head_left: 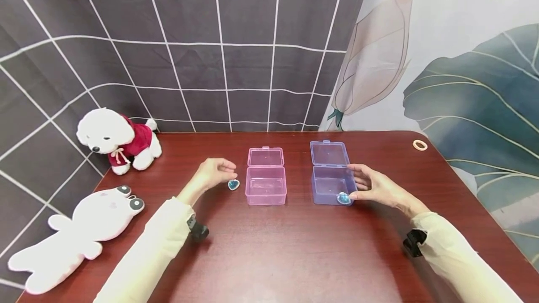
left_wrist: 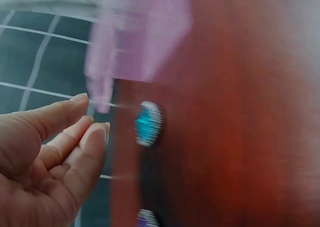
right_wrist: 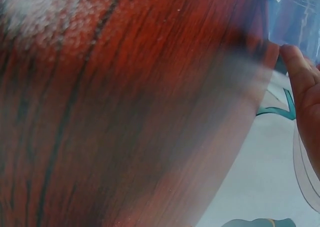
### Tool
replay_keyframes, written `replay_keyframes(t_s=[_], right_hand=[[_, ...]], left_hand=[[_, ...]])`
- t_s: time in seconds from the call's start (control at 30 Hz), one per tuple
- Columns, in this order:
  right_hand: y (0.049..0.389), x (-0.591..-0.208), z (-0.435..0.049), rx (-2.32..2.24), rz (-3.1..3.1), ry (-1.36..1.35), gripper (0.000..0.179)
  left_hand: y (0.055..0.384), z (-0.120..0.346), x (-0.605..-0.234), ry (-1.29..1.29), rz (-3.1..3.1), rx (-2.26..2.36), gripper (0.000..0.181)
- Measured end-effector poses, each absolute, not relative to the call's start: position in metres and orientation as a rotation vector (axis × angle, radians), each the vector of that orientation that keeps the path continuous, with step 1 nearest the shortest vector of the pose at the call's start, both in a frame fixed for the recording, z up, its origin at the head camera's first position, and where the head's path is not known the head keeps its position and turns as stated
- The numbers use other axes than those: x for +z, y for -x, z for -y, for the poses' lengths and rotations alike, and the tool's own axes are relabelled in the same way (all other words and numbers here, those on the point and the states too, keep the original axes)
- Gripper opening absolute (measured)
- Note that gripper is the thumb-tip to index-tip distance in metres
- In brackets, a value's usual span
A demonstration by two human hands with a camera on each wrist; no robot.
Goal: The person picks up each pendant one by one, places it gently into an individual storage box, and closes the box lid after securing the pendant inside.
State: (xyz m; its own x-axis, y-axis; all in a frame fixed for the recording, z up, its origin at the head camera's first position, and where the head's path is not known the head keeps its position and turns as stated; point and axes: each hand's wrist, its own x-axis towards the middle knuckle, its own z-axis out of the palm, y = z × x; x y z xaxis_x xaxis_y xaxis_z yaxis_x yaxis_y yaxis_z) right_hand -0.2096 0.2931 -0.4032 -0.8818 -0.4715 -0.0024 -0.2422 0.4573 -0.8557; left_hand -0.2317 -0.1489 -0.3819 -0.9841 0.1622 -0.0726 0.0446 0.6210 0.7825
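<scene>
My left hand (head_left: pixel 214 172) is held just above the table with its thumb and fingers apart and nothing between them. Below its fingertips lies a blue heart-shaped gem (head_left: pixel 233 184) with a pale beaded rim. A purple gem (left_wrist: pixel 147 218) shows partly at the bottom of the left wrist view. To the right stands a pink clear box (head_left: pixel 266 200), lid up. My right hand (head_left: pixel 376 188) grips the right side of a blue clear box (head_left: pixel 322 198), thumb at the front corner and fingers toward the back. Another blue gem (head_left: pixel 344 198) shows at that box's front right; whether inside cannot be told.
Both box lids lean back toward the grey checked curtain. A white plush dog (head_left: pixel 130 141) in red and a flat white plush toy (head_left: pixel 84 233) lie along the left side. A pale ring (head_left: pixel 419 145) sits at the table's far right corner.
</scene>
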Motion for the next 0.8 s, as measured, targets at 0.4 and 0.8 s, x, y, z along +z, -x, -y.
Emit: replay_keyframes(t_s=[0.4, 0.8], right_hand=[[0.209, -0.403, -0.294, -1.404, -2.455, 0.621, 0.078], [0.207, -0.399, -0.294, -1.369, -2.478, 0.601, 0.077]], left_hand=[[0.226, 0.144, -0.406, -0.042, -2.809, 1.149, 0.027], [0.229, 0.148, -0.386, -0.069, -2.857, 1.180, 0.016]])
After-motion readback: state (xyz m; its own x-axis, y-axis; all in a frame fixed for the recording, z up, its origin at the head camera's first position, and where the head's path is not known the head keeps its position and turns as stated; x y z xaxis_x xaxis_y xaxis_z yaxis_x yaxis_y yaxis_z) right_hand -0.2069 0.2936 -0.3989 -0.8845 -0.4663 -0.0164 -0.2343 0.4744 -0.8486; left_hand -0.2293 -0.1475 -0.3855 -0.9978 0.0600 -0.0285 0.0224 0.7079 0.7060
